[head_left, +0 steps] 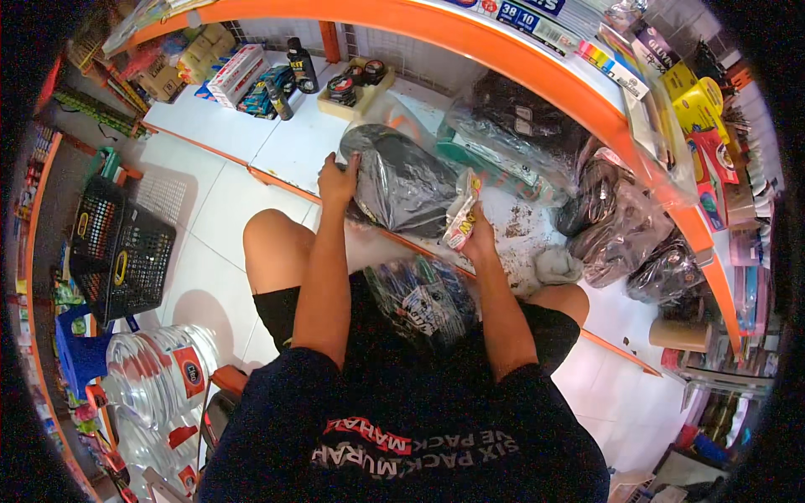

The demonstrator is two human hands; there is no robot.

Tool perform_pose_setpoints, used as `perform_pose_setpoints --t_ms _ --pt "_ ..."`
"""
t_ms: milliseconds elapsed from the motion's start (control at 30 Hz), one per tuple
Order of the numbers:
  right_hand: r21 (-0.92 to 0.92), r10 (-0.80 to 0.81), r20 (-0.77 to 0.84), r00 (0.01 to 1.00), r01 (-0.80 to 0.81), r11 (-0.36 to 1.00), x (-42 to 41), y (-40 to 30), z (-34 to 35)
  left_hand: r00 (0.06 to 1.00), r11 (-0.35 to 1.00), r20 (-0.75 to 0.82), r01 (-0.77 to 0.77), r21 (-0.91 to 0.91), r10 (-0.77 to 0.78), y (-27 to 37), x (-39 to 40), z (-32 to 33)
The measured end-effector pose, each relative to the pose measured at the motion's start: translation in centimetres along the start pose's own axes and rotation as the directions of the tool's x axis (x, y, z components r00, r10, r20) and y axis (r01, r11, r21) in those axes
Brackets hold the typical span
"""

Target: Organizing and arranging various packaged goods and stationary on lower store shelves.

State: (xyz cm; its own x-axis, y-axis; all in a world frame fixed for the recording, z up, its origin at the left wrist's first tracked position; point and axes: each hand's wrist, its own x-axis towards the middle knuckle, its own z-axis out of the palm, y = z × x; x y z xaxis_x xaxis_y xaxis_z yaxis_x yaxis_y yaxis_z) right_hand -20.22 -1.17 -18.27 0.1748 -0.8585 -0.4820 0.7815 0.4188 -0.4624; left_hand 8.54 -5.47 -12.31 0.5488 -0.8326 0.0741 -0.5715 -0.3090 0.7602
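Observation:
A dark item wrapped in clear plastic (399, 179) is held up between my hands over the low white shelf (283, 160). My left hand (338, 179) grips its rounded left end, thumb uppermost. At the other end, my right hand (481, 234) pinches the package by its red and yellow printed header card (463, 210). What the dark item is, I cannot tell through the glossy wrap. Below it, close to my lap, lies another clear bag of dark, printed goods (427, 305). Behind the held package sits a green item in clear plastic (503, 160).
An orange upper shelf beam (478, 47) arches overhead. Several plastic-wrapped dark bundles (619, 220) and a grey cloth (558, 265) lie to the right. Bottles, boxes and a tray of round tins (355, 88) stand at the back. Black baskets (122, 251) and water jugs (157, 371) are left.

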Motion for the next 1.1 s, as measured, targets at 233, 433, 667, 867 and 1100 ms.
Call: perform_pose_setpoints --t_ms 233,433,667,867,1100 --pt "0.001 -0.062 -0.031 0.998 0.062 0.998 0.1 -0.2 -1.9 0.996 0.965 0.086 0.028 -0.262 -0.006 0.5 -0.4 0.6" --pt "-0.222 -0.295 -0.197 0.935 0.251 0.942 -0.7 -1.3 -1.4 0.977 0.818 0.211 0.129 -0.560 -0.009 2.3 -2.1 0.9" --pt "-0.123 0.129 0.213 0.969 -0.104 0.987 -2.5 -5.6 -3.7 0.909 0.626 0.386 0.394 -0.673 -0.157 4.2 -3.8 0.2" --pt "-0.350 -0.011 -0.088 0.996 -0.020 0.937 -6.9 -5.6 1.4 0.888 0.648 0.451 0.394 -0.652 -0.086 2.9 -3.1 0.8" --pt "-0.508 -0.439 -0.096 0.893 0.336 0.793 -6.8 -7.4 2.0 0.854 0.534 0.519 0.451 -0.715 -0.027 4.4 -3.5 0.2"
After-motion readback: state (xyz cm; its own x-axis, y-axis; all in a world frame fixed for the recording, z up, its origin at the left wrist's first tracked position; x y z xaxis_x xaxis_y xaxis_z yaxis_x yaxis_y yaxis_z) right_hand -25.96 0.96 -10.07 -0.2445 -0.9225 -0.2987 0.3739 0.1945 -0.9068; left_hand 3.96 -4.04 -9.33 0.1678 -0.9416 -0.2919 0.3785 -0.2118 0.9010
